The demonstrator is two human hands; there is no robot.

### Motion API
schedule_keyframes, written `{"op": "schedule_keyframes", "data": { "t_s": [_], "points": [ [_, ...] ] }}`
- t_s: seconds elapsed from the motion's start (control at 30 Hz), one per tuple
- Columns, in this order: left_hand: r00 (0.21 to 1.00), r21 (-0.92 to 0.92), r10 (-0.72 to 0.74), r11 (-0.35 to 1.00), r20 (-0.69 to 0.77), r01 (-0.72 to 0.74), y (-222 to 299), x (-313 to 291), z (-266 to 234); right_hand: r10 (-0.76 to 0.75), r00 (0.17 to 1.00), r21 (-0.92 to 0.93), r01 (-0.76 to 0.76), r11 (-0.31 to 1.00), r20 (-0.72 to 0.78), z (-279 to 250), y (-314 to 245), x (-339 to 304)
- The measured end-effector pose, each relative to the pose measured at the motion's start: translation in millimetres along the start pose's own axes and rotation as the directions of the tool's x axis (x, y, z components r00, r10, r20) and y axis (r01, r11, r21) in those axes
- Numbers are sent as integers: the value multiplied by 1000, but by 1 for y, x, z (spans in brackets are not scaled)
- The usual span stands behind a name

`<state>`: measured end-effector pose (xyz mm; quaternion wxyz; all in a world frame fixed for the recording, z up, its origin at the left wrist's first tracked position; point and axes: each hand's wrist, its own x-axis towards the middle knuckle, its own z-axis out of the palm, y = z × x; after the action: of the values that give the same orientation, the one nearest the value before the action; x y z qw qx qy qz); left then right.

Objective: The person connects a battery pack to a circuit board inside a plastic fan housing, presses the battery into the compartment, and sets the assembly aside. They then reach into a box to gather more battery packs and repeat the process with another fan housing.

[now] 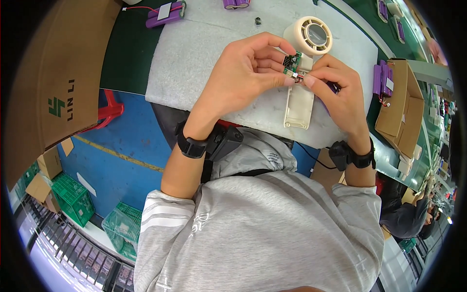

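Note:
My left hand (243, 73) pinches a small green circuit board (291, 62) between thumb and fingers, over a cream plastic housing. The housing has a round, vented head (311, 36) at its far end and an open handle shell (298, 108) toward me. At the board's near edge, my right hand (340, 90) is closed on a small white wire plug (295, 76) with thin red and dark wires. Whether the plug is seated in the board is too small to tell. A purple battery pack (332, 87) shows partly behind my right fingers.
White foam sheeting (194, 68) covers the green table. Purple battery packs (165, 14) lie at the far left, others (383, 80) beside an open carton (401, 104) on the right. A small dark part (258, 21) rests on the foam. A large cardboard box (58, 73) stands left.

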<state>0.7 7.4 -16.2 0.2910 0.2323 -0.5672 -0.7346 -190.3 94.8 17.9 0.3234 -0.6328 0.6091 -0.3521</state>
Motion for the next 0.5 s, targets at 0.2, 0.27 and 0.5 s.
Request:
{"op": "schedule_keyframes", "data": {
  "t_s": [0.2,0.27,0.5],
  "points": [
    [998,89,32,996,-63,-26,2,-3,4,-38,999,-27,37,999,-20,3,3,-1],
    [997,96,37,995,-68,-30,2,-3,4,-64,998,-43,63,997,-26,4,3,-1],
    [997,69,37,997,-74,-32,0,-3,4,-113,993,-67,111,992,-18,3,4,-1]
  ]
}}
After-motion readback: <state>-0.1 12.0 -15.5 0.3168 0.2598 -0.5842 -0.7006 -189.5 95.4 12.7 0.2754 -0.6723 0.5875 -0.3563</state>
